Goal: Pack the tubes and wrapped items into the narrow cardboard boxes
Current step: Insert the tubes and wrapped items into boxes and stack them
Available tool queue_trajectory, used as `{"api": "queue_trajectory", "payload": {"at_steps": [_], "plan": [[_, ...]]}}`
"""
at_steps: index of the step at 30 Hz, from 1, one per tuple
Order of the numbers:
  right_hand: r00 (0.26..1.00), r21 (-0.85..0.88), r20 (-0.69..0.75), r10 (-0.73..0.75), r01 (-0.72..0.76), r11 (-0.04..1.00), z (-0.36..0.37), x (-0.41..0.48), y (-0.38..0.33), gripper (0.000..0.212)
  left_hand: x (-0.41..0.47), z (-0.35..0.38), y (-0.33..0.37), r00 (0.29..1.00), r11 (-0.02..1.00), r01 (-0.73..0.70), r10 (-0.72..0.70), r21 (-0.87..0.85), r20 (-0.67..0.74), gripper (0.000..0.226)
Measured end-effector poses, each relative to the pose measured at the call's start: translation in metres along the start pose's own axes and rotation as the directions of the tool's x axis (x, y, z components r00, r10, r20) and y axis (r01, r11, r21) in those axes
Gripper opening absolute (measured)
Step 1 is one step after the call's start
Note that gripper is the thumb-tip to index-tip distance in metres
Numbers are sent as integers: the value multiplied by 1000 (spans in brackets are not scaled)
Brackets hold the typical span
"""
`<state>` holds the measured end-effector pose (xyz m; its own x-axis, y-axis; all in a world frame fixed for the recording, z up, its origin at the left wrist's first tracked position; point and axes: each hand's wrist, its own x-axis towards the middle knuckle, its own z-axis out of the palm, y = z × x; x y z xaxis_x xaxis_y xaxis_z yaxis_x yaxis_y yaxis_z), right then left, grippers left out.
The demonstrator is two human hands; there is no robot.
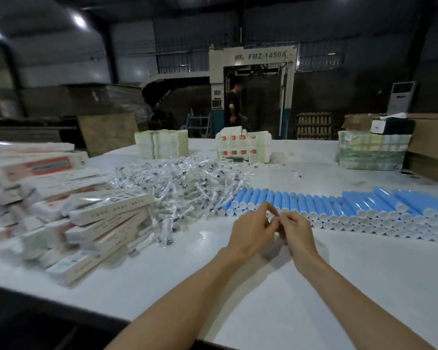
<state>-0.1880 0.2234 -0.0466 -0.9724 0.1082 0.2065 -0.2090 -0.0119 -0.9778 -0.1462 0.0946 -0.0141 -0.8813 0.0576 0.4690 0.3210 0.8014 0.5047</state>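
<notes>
Both hands meet fingertip to fingertip above table centre: left hand (250, 229) and right hand (295, 227), fingers curled, pinching something too small to identify. Blue tubes (339, 208) stacked just beyond, toward right edge. Wrapped items (177, 180) heaped mid-table. Narrow cardboard boxes (86, 223) piled at left edge. Judged: much packing left.

Left hand (250, 229): bare; no glove, ring or wristband visible.
Right hand (295, 227): bare; no glove, ring or wristband visible.
Left forearm (187, 294): uncovered along its full visible length; no sleeve edge in frame.
Right forearm (344, 291): uncovered along its full visible length; no sleeve edge in frame.
Wrists: no watch or strap on either.
Fingernails: too small and blurred to describe.
</notes>
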Motion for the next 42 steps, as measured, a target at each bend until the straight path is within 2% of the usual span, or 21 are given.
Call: {"api": "queue_trajectory", "payload": {"at_steps": [5,7,10,13,15,18,23,26,28,30,34,36,39,42], "plan": [[999,65,31,12,-14,998,-1,3,2,17,-6,-56,-18,998,961,-13,28,277,-51,28],[999,77,46,18,-21,997,-2,2,2,18,-9,-91,-40,996,886,21,23,463,-90,33],[998,68,66,13,-17,998,-1,0,2,16,-17,-151,-79,981,718,178,-75,673,-179,37],[997,61,77,2,-7,998,0,-1,2,16,-33,-206,-118,944,598,331,-205,730,-260,45],[996,46,84,-4,0,999,1,-2,1,18,-45,-232,-139,929,548,362,-281,754,-241,58],[996,35,93,-6,3,999,2,-2,1,18,-55,-247,-159,934,505,310,-320,806,-158,64],[994,18,105,-2,0,1000,2,-2,0,19,-53,-244,-163,973,434,159,-220,887,-67,72],[993,13,115,1,-2,1000,2,-3,1,20,-49,-244,-157,984,405,115,-170,907,-49,77],[993,17,118,2,-4,1000,2,-3,1,20,-45,-242,-148,989,432,124,-129,893,-75,75],[993,11,118,0,-1,1000,2,-3,1,19,-39,-237,-132,989,510,143,-95,848,-109,70],[991,-18,132,-22,25,1000,5,-5,-2,19,-28,-216,-92,988,803,146,-91,578,-124,62],[983,-2,175,-61,62,998,6,-9,-8,19,-25,-195,-73,989,895,135,-98,424,-108,58],[948,106,292,-127,100,989,11,-16,-21,23,-21,-153,-53,995,953,87,-70,290,-69,57],[922,193,368,-122,52,980,18,-23,-30,31,-16,-106,-37,1000,985,29,-28,169,-8,65]]}}
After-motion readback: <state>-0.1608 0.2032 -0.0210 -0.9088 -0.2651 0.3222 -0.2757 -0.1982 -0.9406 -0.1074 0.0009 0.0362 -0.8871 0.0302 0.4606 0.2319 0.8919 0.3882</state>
